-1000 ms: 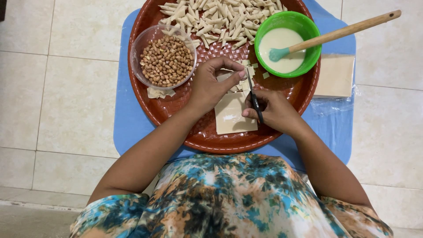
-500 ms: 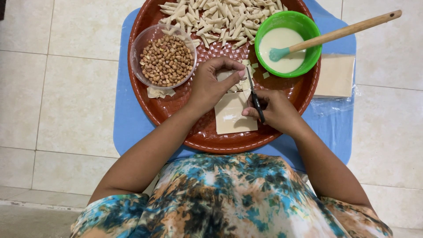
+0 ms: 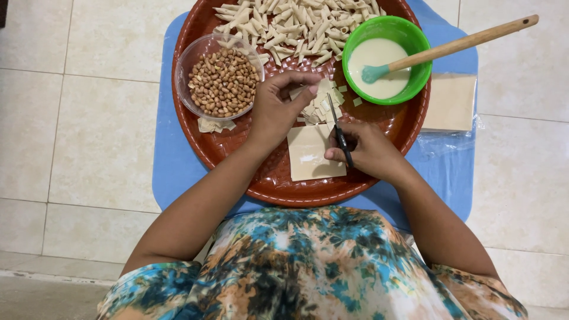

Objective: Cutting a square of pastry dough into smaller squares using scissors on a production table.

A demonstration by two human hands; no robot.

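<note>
My right hand (image 3: 370,151) grips black-handled scissors (image 3: 338,127), blades pointing away from me over a pale square pastry sheet (image 3: 311,155) lying on a round red woven tray (image 3: 284,184). My left hand (image 3: 278,106) pinches a strip of the pastry just left of the blades. Small cut pastry squares (image 3: 317,109) lie in a heap under my left fingers.
On the tray stand a clear bowl of peanuts (image 3: 222,80), a green bowl of white paste (image 3: 386,59) with a wooden-handled brush (image 3: 456,44), and several rolled pastry sticks (image 3: 296,24). A stack of pastry sheets (image 3: 450,104) lies to the right on a blue mat (image 3: 172,160). Tiled floor surrounds it.
Little has changed: my left fingers have shifted slightly on the pastry strip, and the scissors stay at about the same spot.
</note>
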